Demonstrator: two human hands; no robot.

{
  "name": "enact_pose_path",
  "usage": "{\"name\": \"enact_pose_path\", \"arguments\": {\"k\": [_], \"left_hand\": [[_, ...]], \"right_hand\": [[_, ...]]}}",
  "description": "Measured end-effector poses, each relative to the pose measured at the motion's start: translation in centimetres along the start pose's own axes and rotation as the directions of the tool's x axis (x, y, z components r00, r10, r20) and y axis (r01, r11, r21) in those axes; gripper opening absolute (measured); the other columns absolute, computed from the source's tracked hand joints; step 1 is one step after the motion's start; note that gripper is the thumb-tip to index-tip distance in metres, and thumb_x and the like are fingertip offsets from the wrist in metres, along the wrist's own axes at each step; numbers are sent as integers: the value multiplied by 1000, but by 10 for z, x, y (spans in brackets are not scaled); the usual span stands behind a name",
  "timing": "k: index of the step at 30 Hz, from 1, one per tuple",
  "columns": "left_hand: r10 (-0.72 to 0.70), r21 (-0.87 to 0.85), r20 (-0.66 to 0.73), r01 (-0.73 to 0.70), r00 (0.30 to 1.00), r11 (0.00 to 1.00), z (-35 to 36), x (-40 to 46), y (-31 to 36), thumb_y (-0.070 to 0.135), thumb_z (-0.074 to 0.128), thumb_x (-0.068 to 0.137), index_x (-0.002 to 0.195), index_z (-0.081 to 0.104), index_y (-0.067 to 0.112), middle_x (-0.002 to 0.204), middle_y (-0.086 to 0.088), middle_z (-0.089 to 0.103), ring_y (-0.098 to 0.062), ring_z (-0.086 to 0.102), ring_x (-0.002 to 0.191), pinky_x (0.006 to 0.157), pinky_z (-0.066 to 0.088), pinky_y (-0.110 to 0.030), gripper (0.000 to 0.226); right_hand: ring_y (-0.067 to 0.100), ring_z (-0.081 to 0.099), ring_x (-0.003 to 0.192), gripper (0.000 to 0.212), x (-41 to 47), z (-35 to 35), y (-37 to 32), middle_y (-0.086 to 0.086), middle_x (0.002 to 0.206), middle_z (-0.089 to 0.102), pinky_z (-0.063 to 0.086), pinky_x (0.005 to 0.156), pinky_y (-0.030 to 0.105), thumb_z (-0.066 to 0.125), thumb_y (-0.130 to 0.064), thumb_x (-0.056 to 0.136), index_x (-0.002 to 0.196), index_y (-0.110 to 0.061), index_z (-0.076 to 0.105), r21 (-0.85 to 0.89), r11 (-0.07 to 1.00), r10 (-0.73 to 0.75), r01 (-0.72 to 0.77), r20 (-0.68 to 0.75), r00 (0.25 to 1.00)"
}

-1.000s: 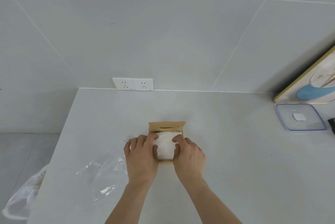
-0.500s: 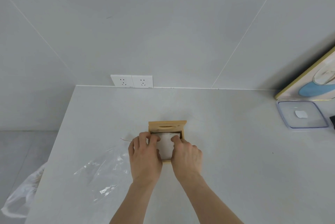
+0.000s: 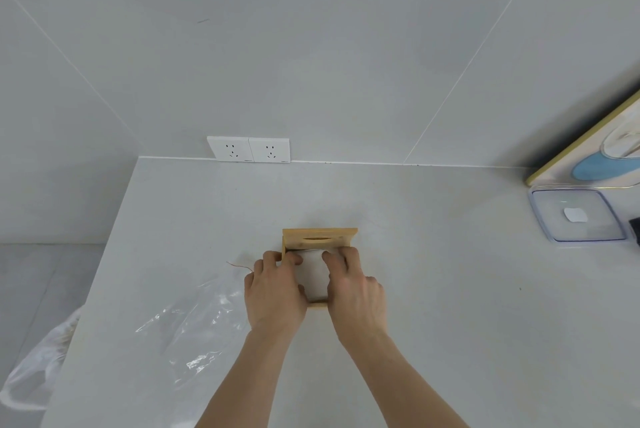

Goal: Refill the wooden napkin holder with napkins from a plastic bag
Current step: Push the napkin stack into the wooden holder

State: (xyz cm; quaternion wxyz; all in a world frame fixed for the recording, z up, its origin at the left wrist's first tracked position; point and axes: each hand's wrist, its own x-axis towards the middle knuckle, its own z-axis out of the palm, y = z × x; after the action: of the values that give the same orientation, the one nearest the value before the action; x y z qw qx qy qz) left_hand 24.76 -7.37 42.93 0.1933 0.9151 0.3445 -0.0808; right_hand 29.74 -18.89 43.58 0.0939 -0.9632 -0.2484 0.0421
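Note:
The wooden napkin holder lies on the pale counter in the middle of the view, its slotted lid standing up at the far end. A stack of white napkins sits inside it. My left hand rests on the left side of the stack, fingers curled over the napkins and the holder's left wall. On the right side, my right hand presses its fingers down on the napkins. A clear plastic bag lies crumpled and flat on the counter to the left of my left hand.
A double wall socket sits at the counter's back edge. At the right stand a clear plastic lid and a leaning framed board. The counter's left edge drops to the floor, where a white bag hangs.
The napkin stack has gone down deeper into the holder under both hands. My fingers have slid forward toward the lid.

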Motion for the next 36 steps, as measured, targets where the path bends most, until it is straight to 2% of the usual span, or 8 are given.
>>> {"name": "enact_pose_path", "arguments": {"k": [3,7,12,14,16,20,32,36], "left_hand": [[4,7,16,-4,1000,1000,0,2,0,24,65,84,132,53,36,131,4,50,-20,51,122,96,39,-31,51],[18,21,20,-18,1000,1000,0,3,-2,25,66,86,132,53,36,132,4,51,-20,52,121,95,40,-32,49],[35,43,0,-35,999,998,-1,3,-6,16,60,86,134,52,38,133,6,53,-19,55,118,94,41,-31,53],[45,56,-4,-45,999,997,-1,4,-7,14,60,85,136,51,38,132,7,53,-19,56,116,93,41,-31,57],[55,71,-2,-55,998,996,-2,6,-7,14,60,85,137,51,38,132,7,54,-20,57,114,90,41,-31,58],[59,95,1,-59,998,994,-2,8,-9,15,62,85,138,52,38,130,6,55,-20,59,112,90,43,-32,58],[60,109,55,-65,997,992,-5,13,-6,19,63,87,139,51,38,126,4,55,-21,58,112,89,44,-33,57],[51,49,22,-52,998,997,-8,7,-6,32,57,92,137,52,37,130,4,56,-21,57,118,92,44,-34,45]], "right_hand": [[25,57,58,55,-5,-3,4,5,105,70,52,48,33,81,9,46,94,-17,75,-4,997,-76,76,-14,997],[30,65,94,37,-3,-12,9,-1,90,72,56,87,40,82,0,51,82,-21,78,-125,973,-185,192,59,981],[42,41,138,36,7,-16,8,7,120,68,18,124,56,80,-12,70,105,-16,75,-323,923,-108,210,305,946],[40,45,131,39,11,-18,4,8,118,67,25,121,51,80,-9,68,106,-16,72,-317,923,-95,216,356,930],[33,54,110,42,16,-20,1,6,112,64,40,98,39,78,-3,67,106,-16,70,-272,943,-86,191,356,931],[28,56,98,48,24,-19,2,6,116,59,37,67,33,77,4,70,112,-17,65,-215,963,-73,162,371,926],[25,60,94,36,29,-19,5,2,107,64,36,63,34,75,1,78,106,-21,67,-173,974,-75,149,373,925],[27,56,103,31,16,-14,14,0,108,68,44,80,32,66,-7,85,111,-23,71,-127,967,-179,222,281,943]]}}
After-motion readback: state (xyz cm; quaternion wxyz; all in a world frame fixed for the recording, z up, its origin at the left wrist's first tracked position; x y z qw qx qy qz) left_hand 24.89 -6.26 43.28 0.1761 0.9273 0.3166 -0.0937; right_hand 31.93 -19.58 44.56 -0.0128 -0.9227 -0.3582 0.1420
